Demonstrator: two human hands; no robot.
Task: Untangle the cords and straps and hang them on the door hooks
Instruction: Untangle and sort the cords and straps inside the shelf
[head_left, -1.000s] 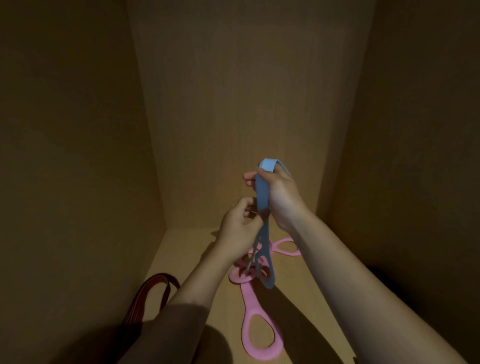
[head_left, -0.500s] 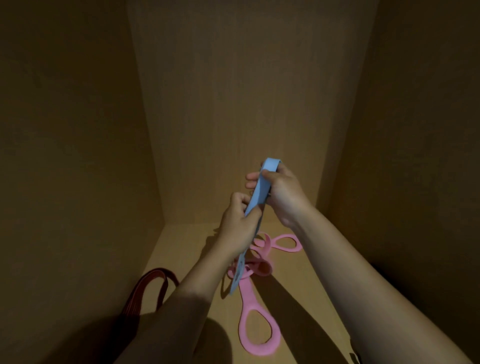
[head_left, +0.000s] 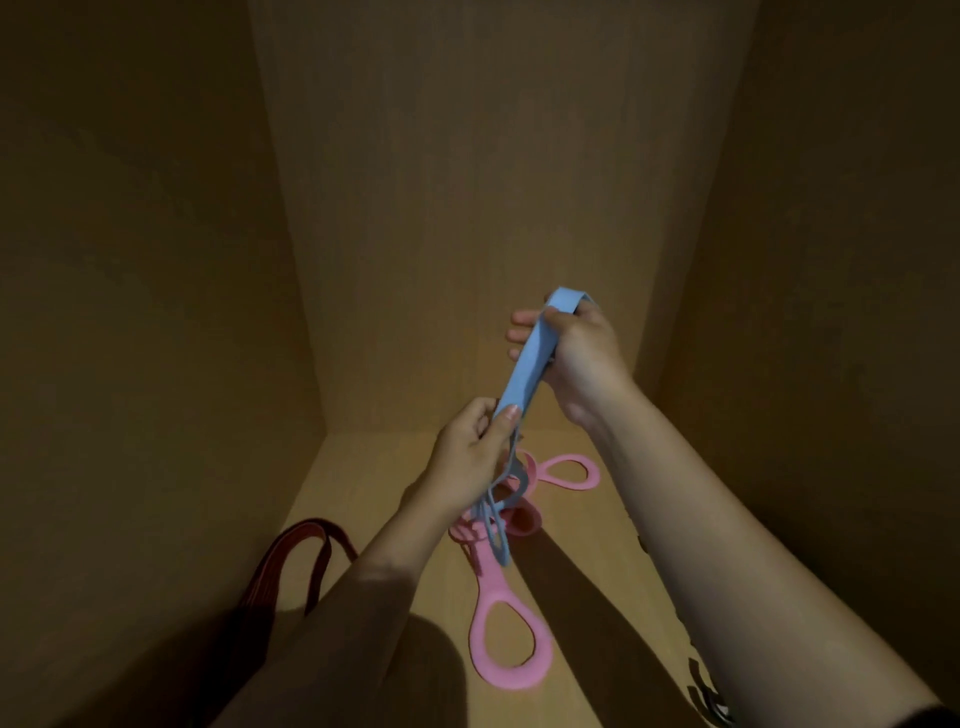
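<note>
a home closet interior: bare wood-grain walls (head_left: 467, 208) enclose a wooden floor (head_left: 374, 493).

Dim, warm light falls inside a plain tan wooden cabinet (head_left: 467, 182); its pale wooden floor panel (head_left: 384, 483) shows dark shadows.

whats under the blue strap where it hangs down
Below the hanging loops of the blue strap, the pink strap lies on the wooden floor. The left hand and the overlap hide whether the two are tangled.
</note>
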